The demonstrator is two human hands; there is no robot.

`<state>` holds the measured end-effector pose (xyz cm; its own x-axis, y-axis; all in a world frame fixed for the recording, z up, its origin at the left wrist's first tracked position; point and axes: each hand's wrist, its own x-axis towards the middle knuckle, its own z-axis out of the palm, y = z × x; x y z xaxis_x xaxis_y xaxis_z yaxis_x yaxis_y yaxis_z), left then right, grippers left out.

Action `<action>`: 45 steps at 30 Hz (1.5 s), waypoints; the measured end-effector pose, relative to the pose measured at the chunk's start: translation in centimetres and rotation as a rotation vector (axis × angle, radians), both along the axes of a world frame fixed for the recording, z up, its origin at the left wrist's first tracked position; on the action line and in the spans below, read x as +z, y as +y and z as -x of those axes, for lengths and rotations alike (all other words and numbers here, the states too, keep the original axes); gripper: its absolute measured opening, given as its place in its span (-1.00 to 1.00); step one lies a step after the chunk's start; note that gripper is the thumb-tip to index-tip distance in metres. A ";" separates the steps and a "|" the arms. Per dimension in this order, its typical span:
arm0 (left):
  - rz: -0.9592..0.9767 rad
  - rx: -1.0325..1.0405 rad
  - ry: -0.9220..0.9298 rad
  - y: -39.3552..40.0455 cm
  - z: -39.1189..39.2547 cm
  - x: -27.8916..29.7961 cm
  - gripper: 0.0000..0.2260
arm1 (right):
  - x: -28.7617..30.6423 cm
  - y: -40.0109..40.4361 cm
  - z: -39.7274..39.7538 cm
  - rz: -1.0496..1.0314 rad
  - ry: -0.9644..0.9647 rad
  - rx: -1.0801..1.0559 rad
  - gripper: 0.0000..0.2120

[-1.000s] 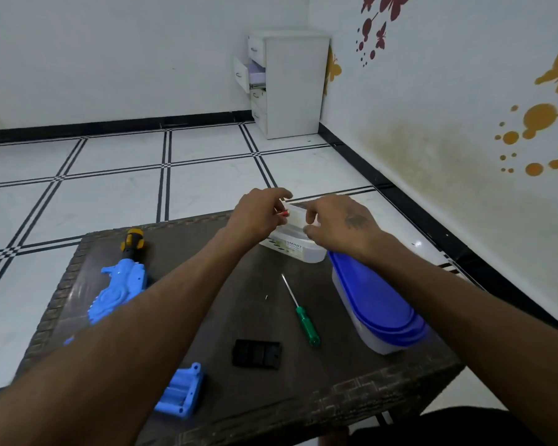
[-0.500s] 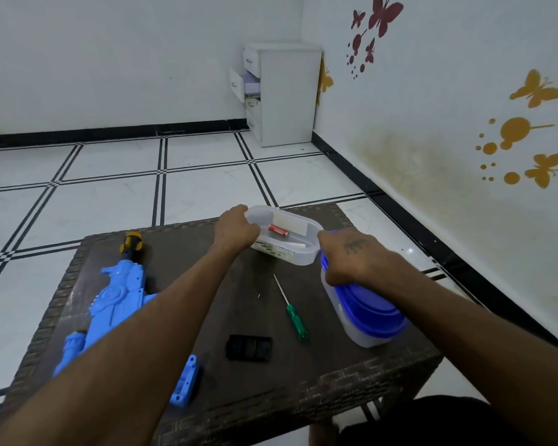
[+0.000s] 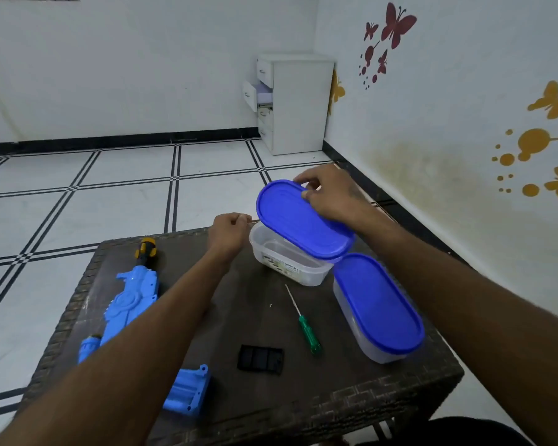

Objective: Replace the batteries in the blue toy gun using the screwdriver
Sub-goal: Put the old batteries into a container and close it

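Head view. My right hand grips a blue oval lid at its far end, tilted over the open clear container. My left hand is curled at the container's 9 o'clock rim; whether it holds anything, I cannot tell. Blue toy gun lies at the table's 9 o'clock, long axis running 7-to-1, yellow-black tip away from me. Green-handled screwdriver lies center, tip toward 11 o'clock.

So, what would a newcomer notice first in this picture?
The blue lid, which the right hand holds tilted over the open clear box at the table's far side. Then the blue toy gun on the left, and the green screwdriver in the middle.
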<state>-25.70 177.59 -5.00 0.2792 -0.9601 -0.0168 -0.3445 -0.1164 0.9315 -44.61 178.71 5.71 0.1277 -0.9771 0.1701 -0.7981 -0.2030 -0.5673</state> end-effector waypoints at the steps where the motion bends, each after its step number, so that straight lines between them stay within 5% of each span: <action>1: 0.021 0.027 0.033 0.0 -0.2 0.0 -0.75 | -0.8 -0.8 -0.3 -0.029 -0.024 -0.001 -0.69; 5: 0.027 0.022 0.198 0.1 -1.2 0.0 -0.75 | -3.9 -2.6 -1.4 -0.154 -0.064 -0.030 -0.68; 15: -0.012 -0.036 0.060 -0.8 -0.9 -1.6 -0.77 | -6.9 -3.8 -2.9 -0.159 0.093 0.002 -0.74; 18: -0.005 -0.002 0.058 -1.0 -1.0 -1.7 -0.81 | -6.9 -3.2 -2.7 -0.097 0.212 0.105 -0.57; 22: -0.004 0.003 -0.021 -1.3 -0.8 -1.9 -0.84 | -6.5 -2.2 -1.7 -0.218 0.599 0.297 -0.15; 30: -0.061 0.043 -0.202 -2.3 0.4 -1.0 -0.82 | -5.9 -2.6 -0.8 -0.226 0.670 0.332 -0.28; 39: -0.232 0.071 0.336 -2.3 0.6 -0.9 -0.90 | -6.3 -2.8 0.6 -0.317 0.677 0.463 -0.24; 45: -0.234 0.124 0.405 -2.3 1.4 -0.8 -0.87 | -9.2 -1.5 2.0 -0.278 0.594 0.491 -0.35</action>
<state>-27.10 175.29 -5.83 0.3178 -0.8775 -0.3591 0.0707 -0.3557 0.9319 -46.59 177.24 -3.47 0.5445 -0.7832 -0.3002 -0.8381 -0.5217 -0.1592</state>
